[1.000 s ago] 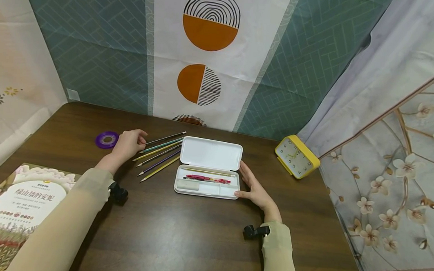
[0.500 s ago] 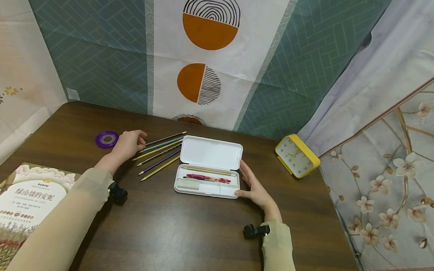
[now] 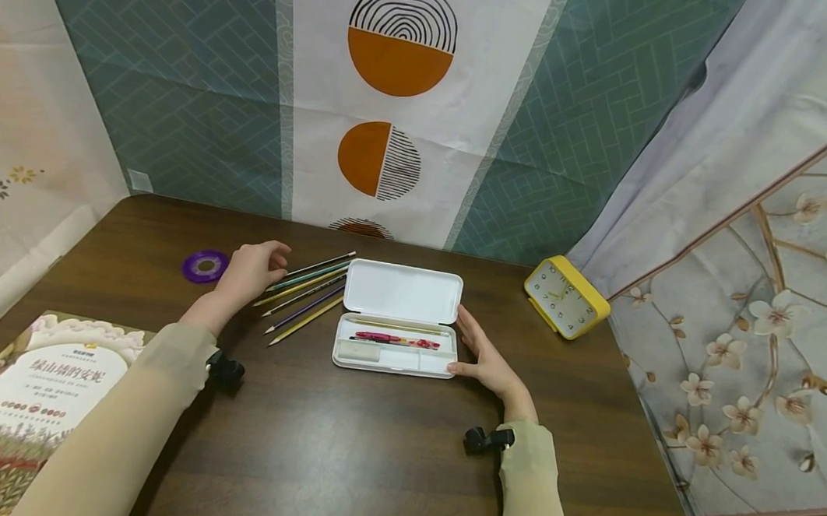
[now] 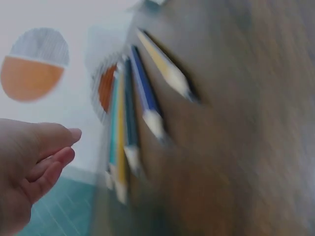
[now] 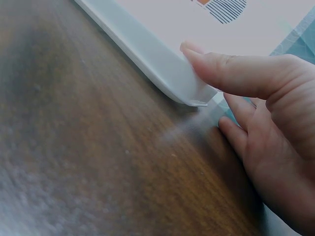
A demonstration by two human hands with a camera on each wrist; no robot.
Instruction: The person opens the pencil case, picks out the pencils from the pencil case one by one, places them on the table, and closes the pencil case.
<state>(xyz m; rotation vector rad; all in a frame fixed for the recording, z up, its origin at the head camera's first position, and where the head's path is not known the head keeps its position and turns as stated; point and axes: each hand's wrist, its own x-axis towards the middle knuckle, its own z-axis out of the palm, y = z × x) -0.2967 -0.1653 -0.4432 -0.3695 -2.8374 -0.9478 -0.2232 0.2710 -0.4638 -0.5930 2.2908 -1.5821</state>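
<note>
In the head view, a white pencil case (image 3: 403, 290) lies with its lid folded back. Inside are a red pen (image 3: 395, 340), a pencil (image 3: 396, 326) and a whitish eraser (image 3: 359, 352). My right hand (image 3: 487, 362) rests at the case's right side, thumb on the front corner rim and the other fingers stretched along the edge. Several pencils (image 3: 304, 315) fan out left of the case. Over their far left ends hovers my left hand (image 3: 247, 271), fingers loosely bent; in the left wrist view nothing shows between thumb and fingers.
A purple roll of tape (image 3: 205, 266) lies left of my left hand. At the near left is a book (image 3: 62, 395), partly under the left sleeve. A yellow alarm clock (image 3: 567, 299) stands at the right. Patterned cloth hangs behind the brown table (image 3: 347, 457).
My left hand has shifted slightly right and away from me, farther over the pencil ends. The right hand and the pencil case have stayed in place.
</note>
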